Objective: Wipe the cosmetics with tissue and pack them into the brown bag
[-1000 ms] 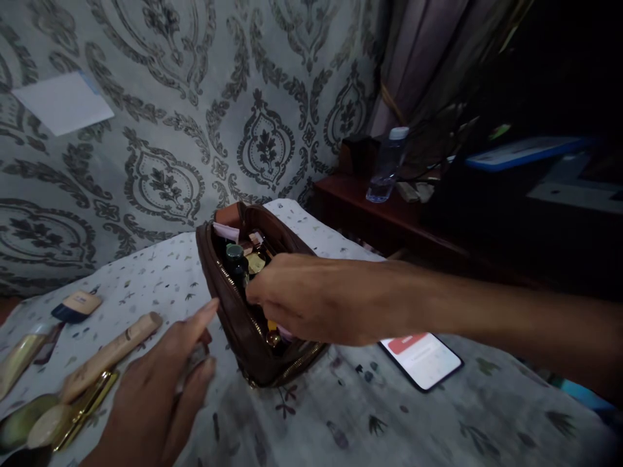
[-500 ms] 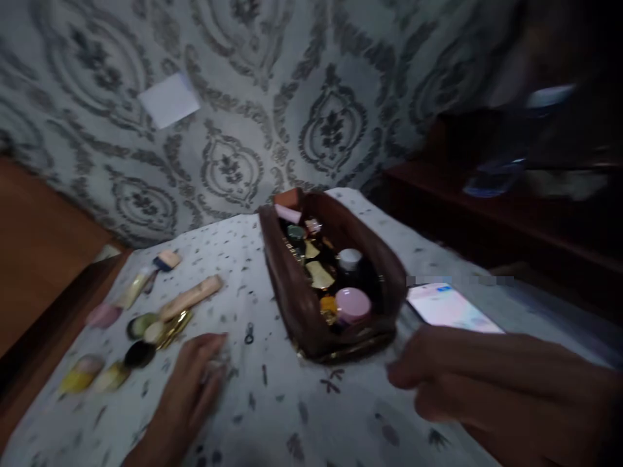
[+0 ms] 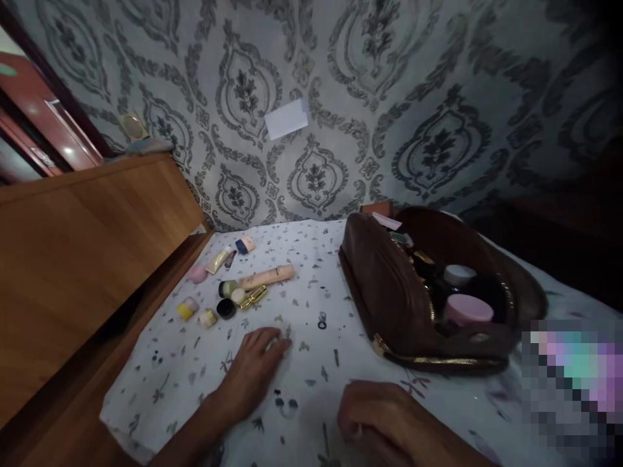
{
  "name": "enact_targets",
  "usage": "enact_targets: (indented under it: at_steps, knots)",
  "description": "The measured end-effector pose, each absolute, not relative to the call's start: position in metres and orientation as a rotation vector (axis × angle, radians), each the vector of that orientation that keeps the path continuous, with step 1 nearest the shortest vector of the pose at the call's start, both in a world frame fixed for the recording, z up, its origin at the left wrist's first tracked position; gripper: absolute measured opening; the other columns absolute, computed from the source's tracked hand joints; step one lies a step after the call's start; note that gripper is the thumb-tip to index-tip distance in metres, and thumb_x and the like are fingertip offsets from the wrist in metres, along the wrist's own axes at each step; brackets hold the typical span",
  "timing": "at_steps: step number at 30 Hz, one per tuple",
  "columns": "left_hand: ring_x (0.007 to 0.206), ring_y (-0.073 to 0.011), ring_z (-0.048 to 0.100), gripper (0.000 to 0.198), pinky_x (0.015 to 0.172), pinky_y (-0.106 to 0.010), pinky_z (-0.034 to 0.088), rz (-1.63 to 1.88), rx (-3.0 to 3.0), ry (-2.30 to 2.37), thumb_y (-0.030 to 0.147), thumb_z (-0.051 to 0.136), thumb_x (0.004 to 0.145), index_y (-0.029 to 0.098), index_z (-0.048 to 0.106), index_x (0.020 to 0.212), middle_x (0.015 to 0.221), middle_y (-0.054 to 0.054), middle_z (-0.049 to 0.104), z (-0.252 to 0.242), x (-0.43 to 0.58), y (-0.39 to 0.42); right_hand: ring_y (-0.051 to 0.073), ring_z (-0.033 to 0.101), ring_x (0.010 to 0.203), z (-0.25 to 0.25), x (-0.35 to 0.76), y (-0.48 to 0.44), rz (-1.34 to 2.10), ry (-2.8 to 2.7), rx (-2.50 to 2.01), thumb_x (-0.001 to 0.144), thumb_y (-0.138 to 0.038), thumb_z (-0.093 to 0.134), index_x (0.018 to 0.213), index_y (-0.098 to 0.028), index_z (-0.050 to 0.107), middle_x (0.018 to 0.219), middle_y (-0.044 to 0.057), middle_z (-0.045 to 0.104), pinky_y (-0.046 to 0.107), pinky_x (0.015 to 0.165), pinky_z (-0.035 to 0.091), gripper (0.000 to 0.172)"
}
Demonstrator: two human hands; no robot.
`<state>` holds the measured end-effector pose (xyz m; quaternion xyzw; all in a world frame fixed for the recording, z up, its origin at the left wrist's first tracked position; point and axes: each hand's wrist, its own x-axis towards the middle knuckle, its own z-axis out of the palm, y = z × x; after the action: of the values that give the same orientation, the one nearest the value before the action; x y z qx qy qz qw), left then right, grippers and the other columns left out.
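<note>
My left hand (image 3: pixel 256 363) rests on the patterned sheet (image 3: pixel 302 441) with bent fingers, the thumb apart and nothing between them. My right hand (image 3: pixel 374 418) hovers or lies low in front of the bag, its fingers curled inward; whatever they may hold is hidden. Beside it stands an open brown cosmetic bag (image 3: pixel 384 292), with a pink-lidded jar (image 3: pixel 468 310), a white-lidded jar (image 3: pixel 459 275) and other items inside. Beyond my left hand lie a peach tube (image 3: pixel 267 277), a gold tube (image 3: pixel 254 297), a black-lidded jar (image 3: pixel 226 308) and several small cosmetics.
A wooden board (image 3: pixel 107 227) borders the bed on the left. Patterned wallpaper (image 3: pixel 316 175) with a white plate (image 3: pixel 287 119) rises behind. A pixelated patch (image 3: pixel 579 376) covers the area right of the bag.
The view has swung left, so the bag and cosmetics appear further right. My right hand has moved from near the phone to in front of the bag. My left hand stays near the cosmetics.
</note>
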<state>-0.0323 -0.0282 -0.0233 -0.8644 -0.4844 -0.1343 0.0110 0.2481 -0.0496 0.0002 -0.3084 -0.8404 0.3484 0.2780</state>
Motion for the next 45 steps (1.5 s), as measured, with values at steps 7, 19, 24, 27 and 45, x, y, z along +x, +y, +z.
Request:
enact_targets:
  at_steps: [7, 19, 24, 27, 45]
  knots:
    - [0.105, -0.0229, 0.059, 0.037, 0.093, -0.038, 0.05, -0.818, -2.52, -1.811, 0.019, 0.035, 0.095, 0.021, 0.057, 0.125, 0.111, -0.01, 0.062, -0.003, -0.093, 0.005, 0.015, 0.06, 0.074, 0.015, 0.185, -0.028, 1.207, -2.195, -0.933, 0.074, -0.001, 0.039, 0.075, -0.017, 0.068, 0.076, 0.003, 0.067, 0.03, 0.072, 0.046, 0.033]
    - [0.125, -0.0283, 0.053, 0.065, 0.106, -0.038, 0.042, -0.646, -2.774, -2.127, 0.02, 0.057, 0.064, 0.014, 0.055, 0.129, 0.136, -0.011, 0.058, 0.031, -0.188, 0.092, 0.014, 0.05, 0.054, -0.024, 0.166, -0.02, 1.55, -1.7, -0.951, 0.063, -0.021, 0.041, 0.066, -0.017, 0.06, 0.06, 0.001, 0.056, 0.027, 0.057, 0.039, 0.02]
    - [0.106, -0.0251, 0.059, 0.056, 0.092, -0.033, 0.048, -0.593, -2.866, -2.107, 0.025, 0.06, 0.065, 0.016, 0.057, 0.121, 0.119, -0.006, 0.066, 0.023, -0.183, 0.097, 0.015, 0.051, 0.057, -0.023, 0.166, -0.022, 1.528, -1.73, -0.955, 0.064, -0.019, 0.04, 0.065, -0.017, 0.061, 0.06, 0.001, 0.056, 0.027, 0.057, 0.038, 0.021]
    - [0.092, -0.0227, 0.059, 0.044, 0.083, -0.032, 0.048, -0.613, -2.855, -2.091, 0.03, 0.061, 0.068, 0.015, 0.059, 0.109, 0.099, -0.003, 0.066, 0.023, -0.181, 0.101, 0.015, 0.052, 0.057, -0.023, 0.165, -0.023, 1.5, -1.745, -0.96, 0.064, -0.017, 0.04, 0.066, -0.017, 0.061, 0.06, 0.001, 0.057, 0.027, 0.058, 0.039, 0.02]
    - [0.104, -0.0238, 0.059, 0.042, 0.089, -0.034, 0.048, -0.694, -3.151, -1.49, 0.041, 0.065, 0.088, 0.024, 0.052, 0.124, 0.116, -0.006, 0.06, 0.04, -0.012, -0.008, 0.017, 0.064, 0.069, -0.024, 0.17, -0.017, 1.787, -1.07, -0.75, 0.065, -0.062, 0.079, 0.109, -0.017, 0.059, 0.081, 0.003, 0.064, 0.026, 0.057, 0.045, 0.066]
